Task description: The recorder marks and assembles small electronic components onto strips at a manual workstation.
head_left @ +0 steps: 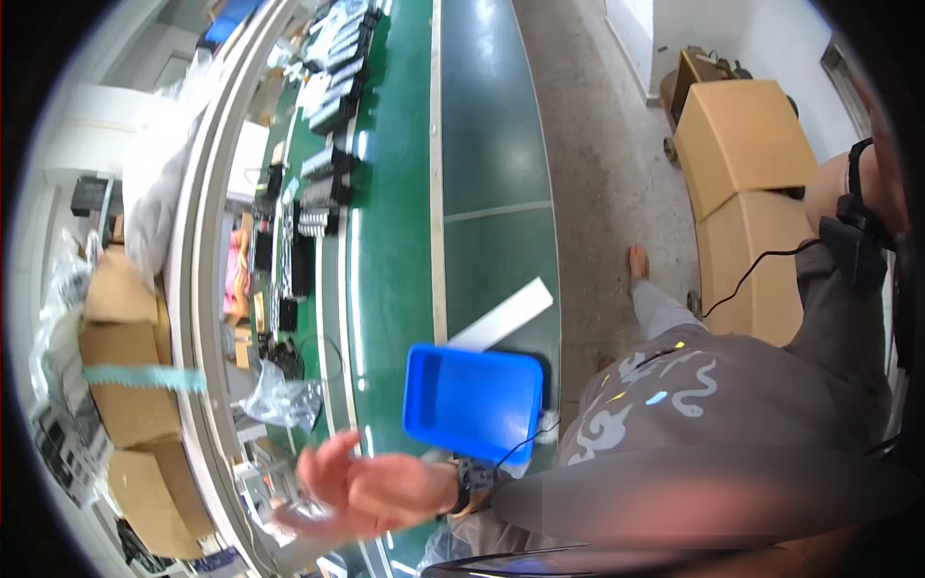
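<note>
My left hand is raised over the near left part of the green bench. It is blurred, but its fingers look spread and nothing shows in them. A black wrist device with a cable sits on that wrist. Just right of and beyond the hand stands a blue plastic bin; its inside shows bare blue. Against the bin's far side lies a white flat strip, slanted. At the far right rim, my right hand is mostly lost in the dark edge beyond a black wrist strap, so its fingers are hidden.
The green bench runs away ahead. Along its left side are rows of black parts and a clear plastic bag. Cardboard boxes stand at right, beside a wheeled machine. Open cartons lie beyond a white rail.
</note>
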Demonstrator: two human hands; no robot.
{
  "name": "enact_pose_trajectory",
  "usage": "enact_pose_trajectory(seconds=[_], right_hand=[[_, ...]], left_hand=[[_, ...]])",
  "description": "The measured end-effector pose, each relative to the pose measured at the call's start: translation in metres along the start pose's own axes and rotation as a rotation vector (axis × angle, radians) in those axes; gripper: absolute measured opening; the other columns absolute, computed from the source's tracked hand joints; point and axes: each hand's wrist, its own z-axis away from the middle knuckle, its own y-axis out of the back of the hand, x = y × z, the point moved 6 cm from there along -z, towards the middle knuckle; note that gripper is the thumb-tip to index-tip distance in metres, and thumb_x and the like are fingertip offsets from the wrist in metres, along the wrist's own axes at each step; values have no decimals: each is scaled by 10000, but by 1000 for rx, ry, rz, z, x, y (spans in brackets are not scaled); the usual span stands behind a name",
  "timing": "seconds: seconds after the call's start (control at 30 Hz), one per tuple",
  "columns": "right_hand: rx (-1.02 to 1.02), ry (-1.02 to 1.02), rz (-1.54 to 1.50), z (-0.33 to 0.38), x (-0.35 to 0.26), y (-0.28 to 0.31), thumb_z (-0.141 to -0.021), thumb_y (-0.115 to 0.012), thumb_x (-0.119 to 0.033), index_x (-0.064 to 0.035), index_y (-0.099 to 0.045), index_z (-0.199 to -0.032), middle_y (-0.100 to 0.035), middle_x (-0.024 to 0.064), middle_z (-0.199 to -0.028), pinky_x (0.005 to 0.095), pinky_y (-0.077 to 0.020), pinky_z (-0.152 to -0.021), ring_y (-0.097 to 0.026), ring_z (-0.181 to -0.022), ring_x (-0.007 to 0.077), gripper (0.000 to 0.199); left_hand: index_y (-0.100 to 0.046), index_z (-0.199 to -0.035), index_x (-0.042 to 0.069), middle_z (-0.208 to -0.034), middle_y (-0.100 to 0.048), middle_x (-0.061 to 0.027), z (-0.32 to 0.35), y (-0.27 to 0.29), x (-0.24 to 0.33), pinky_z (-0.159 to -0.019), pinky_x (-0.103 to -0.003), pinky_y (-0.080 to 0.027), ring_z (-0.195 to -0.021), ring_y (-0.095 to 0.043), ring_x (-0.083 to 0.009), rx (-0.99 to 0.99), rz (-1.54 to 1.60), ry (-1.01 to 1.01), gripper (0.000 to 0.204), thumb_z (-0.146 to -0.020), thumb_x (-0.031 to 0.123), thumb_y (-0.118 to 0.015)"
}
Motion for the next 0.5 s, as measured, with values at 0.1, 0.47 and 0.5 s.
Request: enact_pose_trajectory(seconds=[0.1,0.47,0.5], right_hand=[[63,47,18,-27,32,29,-939,-521,-200,-84,-613,-1184,-595,58,-1070,381,-373,-944,-510,-966,184,287],[179,94,160,-132,164,113,-933,-543,-231,-131,-630,-1167,-584,11,-1072,384,-345,-968,-492,-998,165,269],[184,90,162,-138,176,112,-932,-546,-234,-136,-632,-1165,-583,7,-1072,385,-342,-970,-491,-1000,163,267]], left_hand=[[-332,-1434,-10,-1026,-661,-121,-49,-41,24,-899,-360,-485,-902,-625,-205,230,559,-152,496,-1010,203,-475],[-323,-1440,-11,-1038,-654,-129,-50,-297,-32,-870,-352,-482,-877,-622,-202,267,677,82,503,-1008,199,-472],[-323,-1440,-11,-1039,-653,-130,-50,-311,-40,-867,-351,-482,-875,-622,-201,264,672,107,503,-1007,198,-472]])
